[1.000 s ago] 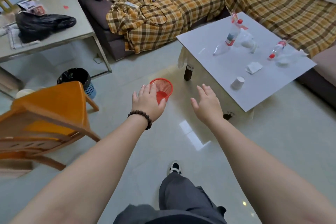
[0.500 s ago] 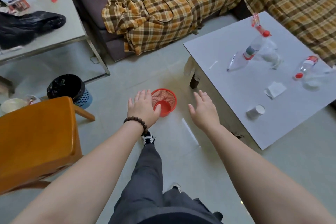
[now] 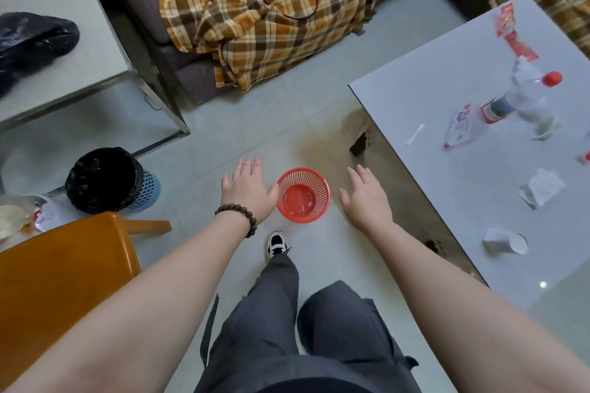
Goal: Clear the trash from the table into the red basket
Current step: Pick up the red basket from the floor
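Note:
The small red basket [image 3: 303, 195] stands on the floor, holding nothing. My left hand [image 3: 247, 190] hovers just left of it, fingers apart, thumb at its rim. My right hand [image 3: 364, 198] hovers just right of it, open and holding nothing. On the white table [image 3: 415, 99] at the right lie a clear bottle with a red cap [image 3: 517, 96], a plastic wrapper [image 3: 459, 126], a small white stick [image 3: 415, 135], a crumpled tissue [image 3: 541, 187], a tipped paper cup [image 3: 504, 241] and red wrappers [image 3: 512, 32].
A black-lined bin [image 3: 108, 180] stands on the floor at the left, next to an orange wooden chair [image 3: 57, 268]. A grey side table [image 3: 64, 51] with a black bag is at upper left. A sofa with a plaid blanket [image 3: 271, 13] runs along the back.
I have stepped closer, so the basket now lies between my hands instead of beyond them. The view has tilted down; the table has slid to the right edge.

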Demonstrator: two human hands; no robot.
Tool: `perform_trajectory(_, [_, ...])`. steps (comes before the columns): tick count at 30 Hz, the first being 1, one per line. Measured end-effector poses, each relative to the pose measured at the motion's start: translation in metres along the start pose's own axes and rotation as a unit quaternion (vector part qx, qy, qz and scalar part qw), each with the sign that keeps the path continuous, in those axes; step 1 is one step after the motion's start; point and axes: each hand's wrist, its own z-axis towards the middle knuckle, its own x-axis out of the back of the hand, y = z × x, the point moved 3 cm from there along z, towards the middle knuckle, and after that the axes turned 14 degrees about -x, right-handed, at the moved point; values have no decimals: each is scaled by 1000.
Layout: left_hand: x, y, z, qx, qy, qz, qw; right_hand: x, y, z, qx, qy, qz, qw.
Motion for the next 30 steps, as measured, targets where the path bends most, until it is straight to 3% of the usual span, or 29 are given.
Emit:
perform_trajectory(10, [-77, -14, 68, 11, -89, -34, 995, -70, 12, 65, -47, -78, 9, 996])
perform_trajectory(20, [-260, -75, 179, 51, -113, -93, 988, -256, 70, 189, -126, -159, 70, 977])
perform_trajectory(26, [-380, -110, 237, 107, -154, -185, 965, -352, 104, 264, -97, -188, 89, 973])
perform_trajectory(30, [-412, -113, 250, 109, -144, -285, 941, -383, 112, 281, -150, -231, 196, 941])
